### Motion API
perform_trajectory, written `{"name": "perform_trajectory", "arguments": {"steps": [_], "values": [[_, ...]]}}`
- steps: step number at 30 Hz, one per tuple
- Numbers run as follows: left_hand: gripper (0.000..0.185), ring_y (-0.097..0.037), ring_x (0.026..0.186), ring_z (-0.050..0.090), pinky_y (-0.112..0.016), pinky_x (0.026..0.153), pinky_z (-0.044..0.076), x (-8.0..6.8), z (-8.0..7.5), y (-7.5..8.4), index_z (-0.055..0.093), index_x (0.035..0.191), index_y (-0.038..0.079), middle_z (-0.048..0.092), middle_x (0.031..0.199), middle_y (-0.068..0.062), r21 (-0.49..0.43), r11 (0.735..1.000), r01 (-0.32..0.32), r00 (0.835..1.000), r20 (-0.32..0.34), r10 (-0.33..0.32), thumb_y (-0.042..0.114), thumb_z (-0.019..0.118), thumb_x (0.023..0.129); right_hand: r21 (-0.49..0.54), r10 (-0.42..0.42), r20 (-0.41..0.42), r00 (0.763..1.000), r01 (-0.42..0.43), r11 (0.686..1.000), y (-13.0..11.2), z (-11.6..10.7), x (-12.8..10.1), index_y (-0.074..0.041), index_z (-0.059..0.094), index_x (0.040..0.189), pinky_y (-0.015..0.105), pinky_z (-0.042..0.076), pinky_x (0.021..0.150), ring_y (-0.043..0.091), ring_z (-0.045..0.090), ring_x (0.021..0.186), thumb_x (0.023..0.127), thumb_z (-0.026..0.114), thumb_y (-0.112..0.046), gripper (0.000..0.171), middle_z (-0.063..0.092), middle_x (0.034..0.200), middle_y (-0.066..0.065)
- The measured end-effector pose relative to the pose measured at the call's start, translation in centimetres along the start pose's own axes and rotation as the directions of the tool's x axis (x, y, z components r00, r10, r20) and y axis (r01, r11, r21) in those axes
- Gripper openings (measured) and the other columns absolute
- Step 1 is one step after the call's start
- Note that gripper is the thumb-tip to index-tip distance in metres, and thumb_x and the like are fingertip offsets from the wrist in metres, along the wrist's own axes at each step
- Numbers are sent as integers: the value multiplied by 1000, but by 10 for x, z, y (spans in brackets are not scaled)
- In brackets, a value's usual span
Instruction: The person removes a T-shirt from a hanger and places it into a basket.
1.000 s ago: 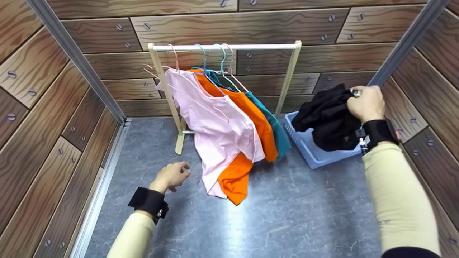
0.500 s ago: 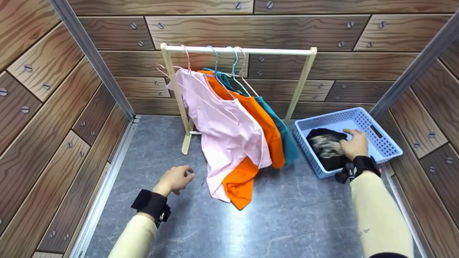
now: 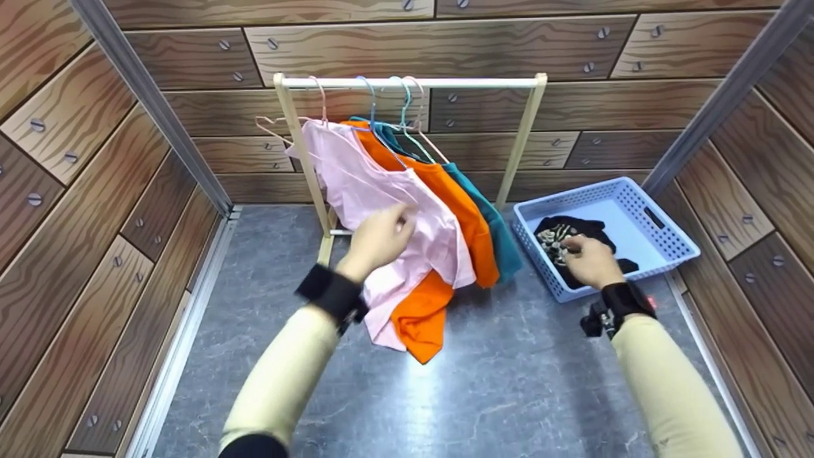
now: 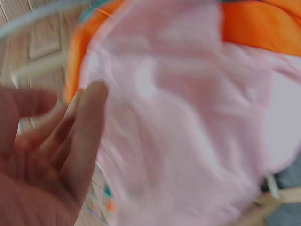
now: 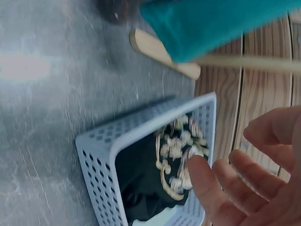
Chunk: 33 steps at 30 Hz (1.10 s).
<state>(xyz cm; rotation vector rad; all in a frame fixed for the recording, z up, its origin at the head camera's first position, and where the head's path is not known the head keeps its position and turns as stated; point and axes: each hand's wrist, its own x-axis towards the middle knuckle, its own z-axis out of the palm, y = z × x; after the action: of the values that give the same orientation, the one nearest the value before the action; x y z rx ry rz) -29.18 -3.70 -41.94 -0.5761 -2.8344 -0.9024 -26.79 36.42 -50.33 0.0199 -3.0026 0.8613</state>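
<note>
We saw the left hand (image 3: 379, 238) blurred in front of the pink shirt (image 3: 435, 226), its fingers loosely bent and holding nothing; whether their tips brushed the cloth we could not tell. Behind that shirt, past the fingers, hung the orange shirt (image 3: 461, 207) and then the teal shirt (image 3: 505, 251), the nearest of the three to the right hand (image 3: 594, 262). Above the left fingers ran the bar of the rack (image 3: 477, 83), with hangers hooked along its left half, and a post stood to their left. Under the right fingers, which were parted and slack around nothing, we found the black shirt (image 5: 146, 172) with its pale print, bunched inside the basket (image 3: 636, 232). The basket's walls surrounded that shirt, and wooden boards (image 3: 496, 44) rose beyond both hands' fingers.
</note>
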Motion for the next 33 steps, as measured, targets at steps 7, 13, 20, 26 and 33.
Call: {"name": "perform_trajectory", "arguments": {"steps": [7,13,20,26,33], "values": [[50,-37,98,67,-50,78,53,41,19,24,38,149,33,70,101,-14,98,984,147,989,20,-149,39,46,100,-12,-78,14,997,78,997,-24,21,-18,2,65,118,56,48,89,41,64,101,87,55,-5,33,67,116,24],[44,-37,106,65,-50,84,52,47,28,18,59,124,18,69,118,-14,197,953,229,972,3,-234,49,36,102,22,-111,65,992,110,994,-34,35,-34,2,65,118,53,50,88,37,65,99,89,57,-7,31,67,114,24],[26,-38,91,68,-49,74,51,40,31,13,62,96,14,70,91,-11,133,943,306,947,-145,-287,38,54,96,49,-99,97,990,95,994,-35,45,-45,1,65,118,50,53,84,34,67,97,91,55,-7,30,68,114,22],[52,-37,98,65,-47,83,50,34,27,10,43,123,7,68,102,-15,-131,897,422,890,-130,-437,26,68,82,74,-86,130,988,76,994,-37,53,-47,2,64,119,51,53,87,36,67,100,91,55,-7,31,67,117,23],[21,-26,90,61,-37,84,46,33,19,4,62,100,8,64,90,-7,-383,820,426,869,-78,-488,24,61,87,75,-113,126,986,104,992,-39,59,-50,3,65,116,51,52,87,36,66,98,90,56,-5,29,68,114,23]]}}
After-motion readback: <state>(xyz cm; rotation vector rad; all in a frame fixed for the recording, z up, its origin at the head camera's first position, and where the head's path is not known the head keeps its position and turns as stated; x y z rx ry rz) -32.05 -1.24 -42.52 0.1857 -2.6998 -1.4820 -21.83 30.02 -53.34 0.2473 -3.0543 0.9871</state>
